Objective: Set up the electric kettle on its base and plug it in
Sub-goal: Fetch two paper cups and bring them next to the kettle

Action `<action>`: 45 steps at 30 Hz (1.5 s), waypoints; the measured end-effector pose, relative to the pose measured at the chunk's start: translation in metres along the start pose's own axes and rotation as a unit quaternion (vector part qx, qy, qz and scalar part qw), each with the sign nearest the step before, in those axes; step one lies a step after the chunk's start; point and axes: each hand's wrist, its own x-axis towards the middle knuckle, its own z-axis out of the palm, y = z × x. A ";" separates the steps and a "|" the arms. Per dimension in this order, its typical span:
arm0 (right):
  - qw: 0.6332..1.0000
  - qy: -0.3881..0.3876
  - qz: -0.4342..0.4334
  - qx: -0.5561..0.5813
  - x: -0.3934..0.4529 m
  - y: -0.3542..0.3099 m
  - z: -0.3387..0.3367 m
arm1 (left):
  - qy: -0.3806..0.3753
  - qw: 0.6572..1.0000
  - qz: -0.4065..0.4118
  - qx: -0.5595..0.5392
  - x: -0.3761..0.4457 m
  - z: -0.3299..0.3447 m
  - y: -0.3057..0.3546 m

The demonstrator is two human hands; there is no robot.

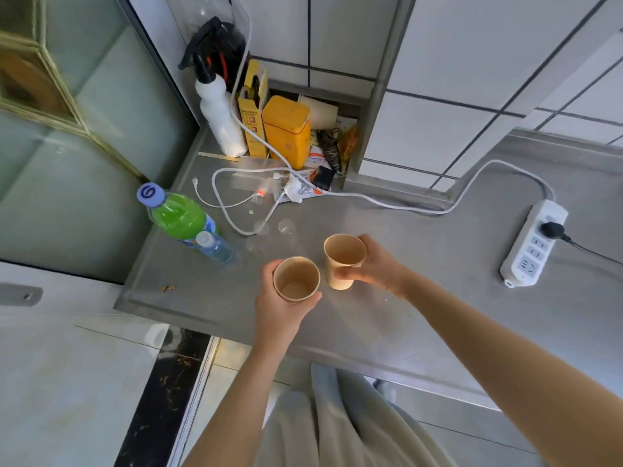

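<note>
My left hand grips a brown paper cup just above the grey counter. My right hand holds a second brown paper cup, tilted, right beside the first. Both cups look empty. A white power strip lies at the right of the counter with a black plug in one socket; its white cable runs left toward the back corner. No kettle or base is in view.
A green bottle and a small clear bottle lie at the counter's left edge. The back corner holds a white spray bottle, yellow boxes, loose white cables and papers. Small clear cups stand beyond my hands.
</note>
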 end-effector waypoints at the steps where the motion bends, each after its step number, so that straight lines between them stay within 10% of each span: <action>1: 1.000 0.014 0.007 0.018 -0.009 0.006 -0.005 | -0.013 1.000 0.009 0.005 0.000 0.003 0.005; 13: 0.963 0.199 0.000 0.180 -0.144 0.105 -0.076 | -0.169 0.983 0.079 -0.004 -0.040 0.102 0.053; 33: 0.832 0.467 0.051 0.295 -0.474 0.365 -0.199 | -0.445 0.888 0.113 0.010 -0.354 0.393 0.126; 45: 0.772 0.528 0.074 0.347 -0.523 0.440 -0.278 | -0.514 0.847 0.122 0.057 -0.416 0.527 0.163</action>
